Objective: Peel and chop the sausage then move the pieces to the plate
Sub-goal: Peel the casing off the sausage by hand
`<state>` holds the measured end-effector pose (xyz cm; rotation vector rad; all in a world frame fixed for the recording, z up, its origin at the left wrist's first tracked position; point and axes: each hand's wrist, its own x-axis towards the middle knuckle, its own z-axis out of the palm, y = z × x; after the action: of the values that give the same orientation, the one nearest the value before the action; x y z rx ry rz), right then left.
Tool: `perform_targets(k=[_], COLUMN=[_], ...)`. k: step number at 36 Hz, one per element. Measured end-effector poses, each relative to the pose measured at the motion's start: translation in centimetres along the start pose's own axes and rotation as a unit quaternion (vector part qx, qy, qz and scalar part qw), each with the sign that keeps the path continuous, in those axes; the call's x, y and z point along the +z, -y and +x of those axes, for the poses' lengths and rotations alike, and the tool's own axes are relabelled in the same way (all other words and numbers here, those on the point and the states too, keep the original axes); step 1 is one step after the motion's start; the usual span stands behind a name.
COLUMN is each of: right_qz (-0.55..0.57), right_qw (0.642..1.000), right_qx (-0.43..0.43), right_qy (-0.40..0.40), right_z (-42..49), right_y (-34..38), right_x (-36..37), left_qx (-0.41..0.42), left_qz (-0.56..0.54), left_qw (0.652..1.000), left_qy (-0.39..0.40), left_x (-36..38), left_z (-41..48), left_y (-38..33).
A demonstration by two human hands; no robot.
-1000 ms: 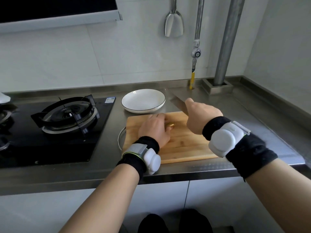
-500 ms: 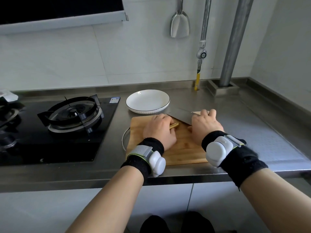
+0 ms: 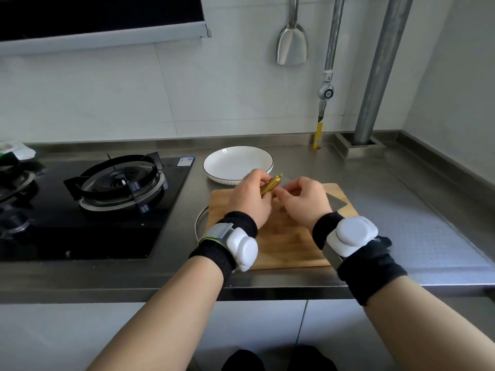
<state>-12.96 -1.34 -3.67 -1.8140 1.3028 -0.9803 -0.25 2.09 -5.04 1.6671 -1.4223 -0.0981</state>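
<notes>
My left hand [image 3: 249, 196] holds a sausage [image 3: 271, 184] in a golden wrapper, lifted above the wooden cutting board [image 3: 284, 245], its tip pointing up and right. The fingers of my right hand [image 3: 302, 198] pinch at the sausage's lower side, just right of the left hand. Most of the sausage is hidden inside my left fist. The knife's blade [image 3: 336, 201] lies flat on the board's far right corner, partly behind my right hand. A white plate [image 3: 235, 163] with a dark rim stands empty just behind the board.
A black gas hob [image 3: 93, 199] with a burner fills the counter to the left. A round wire ring [image 3: 199, 223] pokes out from under the board's left edge. A metal scoop [image 3: 292, 44] hangs on the wall; pipes [image 3: 375, 76] rise at the back right.
My right hand laid the knife down on the board's right side and came over to the sausage. My left hand lifted the sausage off the board.
</notes>
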Motion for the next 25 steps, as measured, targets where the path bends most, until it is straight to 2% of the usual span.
perform_targets(k=[2,4,7,14,20,25], right_qz=[0.096,0.145,0.176,0.196,0.242,0.248], right_qw=[0.995,0.989,0.983,0.979,0.968,0.966], right_qx=[0.021,0.024,0.02,0.023,0.032,0.033], right_qy=[0.001,-0.018,-0.041,-0.048,-0.062,-0.064], right_z=[0.3,0.7,1.9,3.2,3.5,3.4], right_y=[0.3,0.5,0.6,-0.5,-0.8,-0.7], right_x=[0.6,1.0,1.4,2.2,2.1,1.9], left_qx=[-0.02,-0.037,-0.067,-0.14,-0.128,-0.106], left_qz=[-0.027,-0.058,-0.12,-0.277,-0.333,-0.326], left_qw=[0.999,0.998,0.99,0.95,0.934,0.939], left_qy=[-0.002,0.006,0.024,0.041,0.035,0.039], left_x=[-0.2,-0.2,0.0,0.3,0.7,0.4], left_z=[0.7,1.4,2.4,3.2,2.8,2.6], left_y=[-0.4,-0.7,-0.6,0.8,1.4,1.1])
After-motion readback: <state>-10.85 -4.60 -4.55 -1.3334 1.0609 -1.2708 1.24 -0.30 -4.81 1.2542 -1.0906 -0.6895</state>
